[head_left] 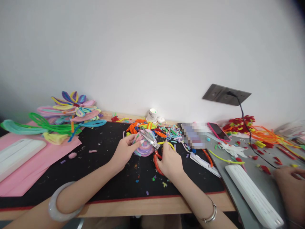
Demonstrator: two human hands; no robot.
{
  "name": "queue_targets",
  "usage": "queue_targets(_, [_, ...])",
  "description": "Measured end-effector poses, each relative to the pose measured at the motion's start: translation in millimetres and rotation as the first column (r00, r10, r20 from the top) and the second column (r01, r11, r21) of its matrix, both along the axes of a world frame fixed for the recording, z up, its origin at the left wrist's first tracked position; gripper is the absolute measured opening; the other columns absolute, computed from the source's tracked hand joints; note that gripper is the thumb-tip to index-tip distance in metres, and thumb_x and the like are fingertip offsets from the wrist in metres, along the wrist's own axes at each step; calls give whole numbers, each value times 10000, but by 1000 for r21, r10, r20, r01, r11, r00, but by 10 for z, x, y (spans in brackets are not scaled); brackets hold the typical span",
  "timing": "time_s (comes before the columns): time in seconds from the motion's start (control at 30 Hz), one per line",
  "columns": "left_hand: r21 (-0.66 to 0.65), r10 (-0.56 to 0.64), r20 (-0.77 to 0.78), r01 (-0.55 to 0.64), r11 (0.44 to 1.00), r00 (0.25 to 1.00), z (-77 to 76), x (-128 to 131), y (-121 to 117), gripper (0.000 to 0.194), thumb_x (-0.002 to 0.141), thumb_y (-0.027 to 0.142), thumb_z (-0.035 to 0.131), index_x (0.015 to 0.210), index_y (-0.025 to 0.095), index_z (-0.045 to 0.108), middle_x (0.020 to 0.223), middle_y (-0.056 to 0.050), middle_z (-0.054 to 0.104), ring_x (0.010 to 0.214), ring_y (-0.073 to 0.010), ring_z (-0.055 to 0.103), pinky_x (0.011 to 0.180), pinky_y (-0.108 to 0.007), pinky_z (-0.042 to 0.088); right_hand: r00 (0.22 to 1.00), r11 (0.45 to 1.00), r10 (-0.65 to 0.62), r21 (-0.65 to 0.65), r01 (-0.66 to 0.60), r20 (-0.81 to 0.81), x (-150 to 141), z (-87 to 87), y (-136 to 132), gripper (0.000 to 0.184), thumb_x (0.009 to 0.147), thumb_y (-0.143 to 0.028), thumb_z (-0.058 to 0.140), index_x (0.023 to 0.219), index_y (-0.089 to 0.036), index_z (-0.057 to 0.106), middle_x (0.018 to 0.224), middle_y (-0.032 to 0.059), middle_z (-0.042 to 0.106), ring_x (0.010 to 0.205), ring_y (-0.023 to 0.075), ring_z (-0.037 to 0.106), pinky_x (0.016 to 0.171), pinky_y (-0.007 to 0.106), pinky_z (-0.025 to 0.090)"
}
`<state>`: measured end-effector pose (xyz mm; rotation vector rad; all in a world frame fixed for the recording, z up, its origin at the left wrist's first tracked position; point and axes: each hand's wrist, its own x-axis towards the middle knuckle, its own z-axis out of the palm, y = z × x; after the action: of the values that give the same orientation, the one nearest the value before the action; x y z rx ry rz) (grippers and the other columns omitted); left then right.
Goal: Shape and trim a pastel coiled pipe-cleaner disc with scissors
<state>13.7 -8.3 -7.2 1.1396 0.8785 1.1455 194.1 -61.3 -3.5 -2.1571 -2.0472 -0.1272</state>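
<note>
My left hand (pixel 127 146) is closed on the edge of a round, pastel pipe-cleaner piece (pixel 144 150) in pink, lilac and blue. Scissors (pixel 156 159) with red-orange handles are in my right hand (pixel 170 160), its fingers wrapped round the grips. Their metal blades lie over the front of the pastel piece, pointing up and left. A yellow fuzzy strip (pixel 166 143) curves beside my right fingers; whether it is held, I cannot tell. Just behind the piece lie orange pipe-cleaner loops (pixel 135 125) and many small coloured clippings (pixel 172 132).
Pipe-cleaner flowers (pixel 76 109) and green bundles (pixel 43 124) lie left on pink paper (pixel 59 152). A phone (pixel 192 135), a pink-edged phone (pixel 218 131) and a white bar-shaped object (pixel 252 195) stand right. Another person's hand (pixel 290 187) rests at far right, near a black cable (pixel 250 136).
</note>
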Motion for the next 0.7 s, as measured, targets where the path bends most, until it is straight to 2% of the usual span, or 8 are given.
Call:
queue_targets(0.13, [10, 8, -8, -8, 1000, 1000, -6, 2, -1, 333, 713, 350, 749, 960, 132, 701, 899, -59, 756, 865, -233, 684, 801, -334, 523, 999, 998, -6, -58, 9, 48, -25, 23, 10, 218, 836, -309, 550, 968, -162, 458, 913, 122, 642, 832, 276, 654, 575, 289, 374])
queue_targets(0.3, [-4, -8, 44, 9, 1000, 999, -36, 4, 26, 288, 737, 336, 739, 958, 153, 712, 890, -31, 759, 869, -209, 678, 807, -306, 515, 995, 992, 4, -127, 8, 96, -62, 95, 32, 226, 867, -317, 514, 991, -132, 476, 932, 146, 630, 809, 284, 668, 585, 303, 426])
queue_targets(0.5, [-15, -11, 97, 13, 1000, 995, -69, 0, 81, 317, 726, 317, 755, 988, 142, 720, 899, -46, 761, 851, -199, 674, 819, -298, 507, 990, 980, 23, -197, 6, 140, -129, 227, 40, 232, 881, -319, 491, 982, -110, 504, 910, 156, 642, 788, 282, 684, 603, 310, 489])
queue_targets(0.7, [26, 8, 55, -9, 1000, 998, -52, -5, 88, 299, 731, 347, 746, 949, 143, 727, 872, -38, 760, 838, -212, 678, 800, -311, 516, 986, 973, 41, -232, -2, 164, -187, 321, 26, 271, 895, -339, 484, 984, -88, 531, 858, 160, 645, 757, 285, 693, 595, 322, 520])
